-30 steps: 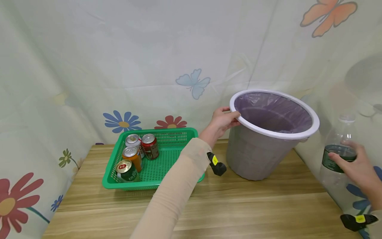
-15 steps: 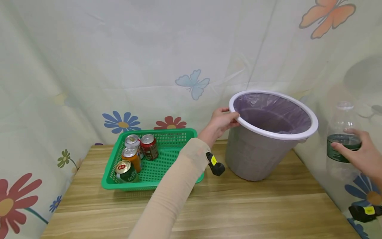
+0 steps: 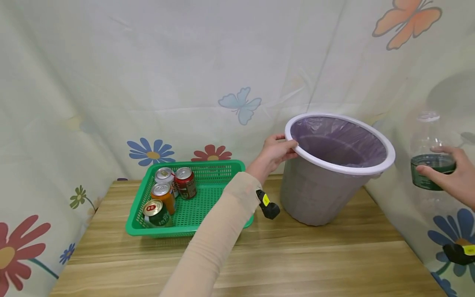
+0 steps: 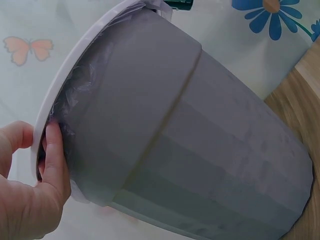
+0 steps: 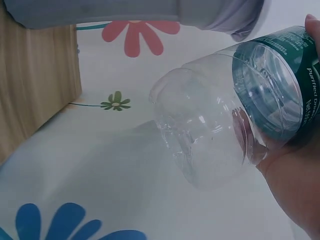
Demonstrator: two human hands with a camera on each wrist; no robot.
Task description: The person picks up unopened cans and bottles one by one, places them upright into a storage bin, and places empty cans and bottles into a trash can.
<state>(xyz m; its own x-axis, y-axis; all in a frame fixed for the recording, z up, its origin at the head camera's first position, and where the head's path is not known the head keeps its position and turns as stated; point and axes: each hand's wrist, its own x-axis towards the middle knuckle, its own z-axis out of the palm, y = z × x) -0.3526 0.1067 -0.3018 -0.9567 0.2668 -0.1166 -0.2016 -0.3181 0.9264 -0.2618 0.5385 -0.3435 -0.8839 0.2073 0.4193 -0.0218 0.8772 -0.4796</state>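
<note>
My left hand (image 3: 276, 152) pinches the white rim of a grey trash bin (image 3: 315, 194), thumb on top and fingers underneath, as the left wrist view also shows. A purple plastic liner (image 3: 319, 136) covers the bin's inside. The bin leans to the right on the table. At the far right, my right hand (image 3: 454, 173) grips a large clear plastic bottle (image 3: 426, 136) around its green label. The bottle is upright, uncapped at the neck, and off the table. In the right wrist view the clear bottle base (image 5: 195, 130) looks see-through with no liquid visible.
A green plastic basket (image 3: 208, 228) stands left of the bin with several drink cans (image 3: 185, 181) along its left side. The wooden table (image 3: 315, 264) meets a flowered cloth backdrop (image 3: 185, 82) at the back and sides; its right edge lies below the bottle.
My right hand has lifted the bottle and moved it slightly to the right. The left hand and the bin have stayed in place.
</note>
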